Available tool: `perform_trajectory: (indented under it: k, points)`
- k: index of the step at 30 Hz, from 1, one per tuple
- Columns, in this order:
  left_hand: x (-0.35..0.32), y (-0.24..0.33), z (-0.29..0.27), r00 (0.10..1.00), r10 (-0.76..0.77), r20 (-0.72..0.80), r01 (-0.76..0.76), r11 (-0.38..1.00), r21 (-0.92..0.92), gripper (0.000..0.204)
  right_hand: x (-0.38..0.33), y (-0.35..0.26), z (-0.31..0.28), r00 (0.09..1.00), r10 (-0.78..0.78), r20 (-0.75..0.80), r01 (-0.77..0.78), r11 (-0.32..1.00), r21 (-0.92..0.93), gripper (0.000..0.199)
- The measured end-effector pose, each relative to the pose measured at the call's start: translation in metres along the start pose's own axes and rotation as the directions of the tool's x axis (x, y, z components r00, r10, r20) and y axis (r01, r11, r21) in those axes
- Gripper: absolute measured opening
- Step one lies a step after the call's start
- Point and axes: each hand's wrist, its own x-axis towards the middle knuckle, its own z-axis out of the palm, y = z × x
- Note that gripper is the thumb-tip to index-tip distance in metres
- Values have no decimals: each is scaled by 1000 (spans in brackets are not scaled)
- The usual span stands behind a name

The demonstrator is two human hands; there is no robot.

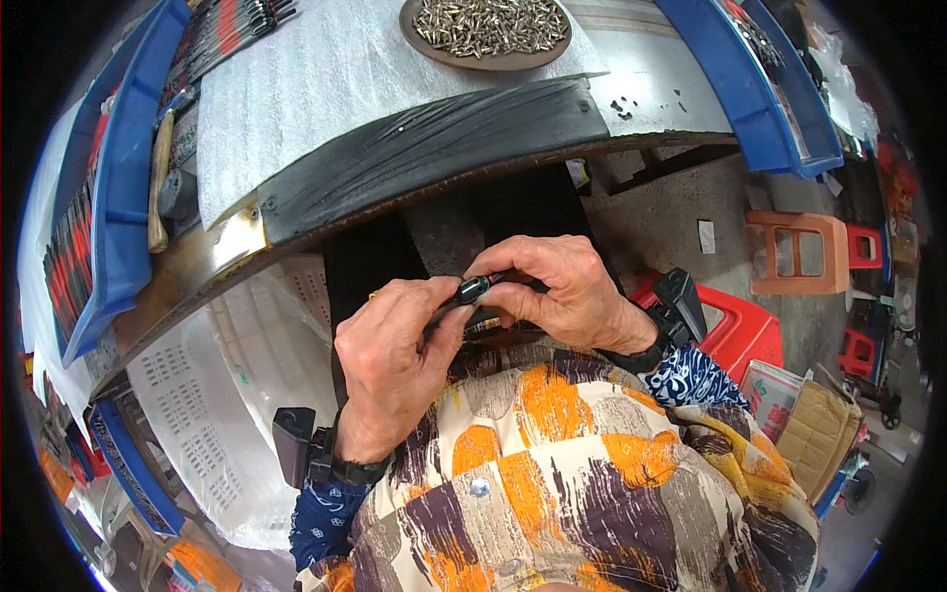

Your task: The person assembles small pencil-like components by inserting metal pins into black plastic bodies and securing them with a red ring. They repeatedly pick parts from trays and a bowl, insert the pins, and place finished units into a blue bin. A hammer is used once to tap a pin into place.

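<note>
Above my lap, just short of the bench edge, my two hands meet at one small black piece [473, 289] with a glossy rounded end and a touch of red. My left hand [395, 340] pinches it between thumb and fingertips from the left. From the right, the thumb and fingers of my right hand [547, 286] close on the same piece. Fingers cover most of it, so its full shape and exact kind are hidden. A brown round dish [414, 37], heaped with small silvery metal pins [491, 27], stands on the bench beyond my hands.
At left, a blue bin [128, 232] holds several red-and-black parts; a wooden-handled hammer [161, 183] lies beside it. Another blue bin [725, 89] stands right. White foam sheet [296, 99] and a black strip [424, 148] cover the bench. A white basket [187, 395] and red stool [740, 326] flank me.
</note>
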Motion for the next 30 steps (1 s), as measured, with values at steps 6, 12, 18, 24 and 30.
perform_trajectory:
  k: [6,12,18,24,30]
  points:
    - [1,0,0,1000,9,15,-9,1000,-12,20,1,0,-4,999,21,36,-22,999,34,20]
    - [3,0,0,1000,26,-7,-26,999,-29,20,3,0,-5,999,20,35,-22,997,71,20]
    - [9,2,-3,997,69,-42,-67,996,53,24,10,-7,-10,1000,-21,-1,21,1000,-18,19]
    - [28,11,-12,986,138,-89,-135,990,39,25,27,-18,-17,999,-38,-14,39,995,93,18]
    - [40,15,-26,988,122,-91,-118,992,40,25,46,-35,-42,984,-176,-34,165,964,-210,22]
